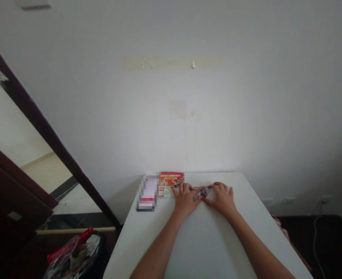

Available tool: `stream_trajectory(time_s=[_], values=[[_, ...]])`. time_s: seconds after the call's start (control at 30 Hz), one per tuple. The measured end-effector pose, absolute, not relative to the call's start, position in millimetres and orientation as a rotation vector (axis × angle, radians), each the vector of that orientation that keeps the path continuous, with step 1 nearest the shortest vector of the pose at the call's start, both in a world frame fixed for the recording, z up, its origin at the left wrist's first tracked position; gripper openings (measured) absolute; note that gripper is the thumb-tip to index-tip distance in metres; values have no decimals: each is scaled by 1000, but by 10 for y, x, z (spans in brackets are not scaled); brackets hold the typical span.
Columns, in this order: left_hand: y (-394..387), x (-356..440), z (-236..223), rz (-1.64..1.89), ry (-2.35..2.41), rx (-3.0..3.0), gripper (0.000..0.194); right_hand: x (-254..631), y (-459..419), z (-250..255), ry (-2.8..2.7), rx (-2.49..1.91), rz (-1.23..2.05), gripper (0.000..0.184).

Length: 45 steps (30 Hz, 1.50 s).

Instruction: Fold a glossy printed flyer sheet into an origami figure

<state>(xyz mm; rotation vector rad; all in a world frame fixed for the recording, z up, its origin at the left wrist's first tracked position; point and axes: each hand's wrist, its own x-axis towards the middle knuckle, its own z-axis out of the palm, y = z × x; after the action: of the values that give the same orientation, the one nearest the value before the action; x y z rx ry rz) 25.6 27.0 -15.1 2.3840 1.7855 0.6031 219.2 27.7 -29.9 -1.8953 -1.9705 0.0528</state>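
A small folded-looking printed paper lies on the white table between my two hands, its picture dark and multicoloured. My left hand presses on its left end with thumb and forefinger, while its other fingers rest by the lower right part of a red and white leaflet. On the right end, the thumb and forefinger of my right hand grip the same paper. Fingers cover part of its edges, so its full shape is hidden.
A pixelated phone-like object lies left of the leaflet on the white table. The table's far edge meets a white wall. On the floor at lower left stands a bin with a bag and rubbish. A cable hangs at right.
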Motion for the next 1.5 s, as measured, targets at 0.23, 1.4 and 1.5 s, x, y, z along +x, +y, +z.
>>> stream_trajectory(time_s=[0.23,1.4,1.5], values=[[269,245,-172,649,1765,2404,42,2224,314,-328,-1894,-1883,79,38],[292,236,-227,682,1767,2420,42,2375,418,-479,-1936,-1569,57,22],[295,237,-233,695,1777,2410,42,2352,397,-451,-1990,-1532,75,19]])
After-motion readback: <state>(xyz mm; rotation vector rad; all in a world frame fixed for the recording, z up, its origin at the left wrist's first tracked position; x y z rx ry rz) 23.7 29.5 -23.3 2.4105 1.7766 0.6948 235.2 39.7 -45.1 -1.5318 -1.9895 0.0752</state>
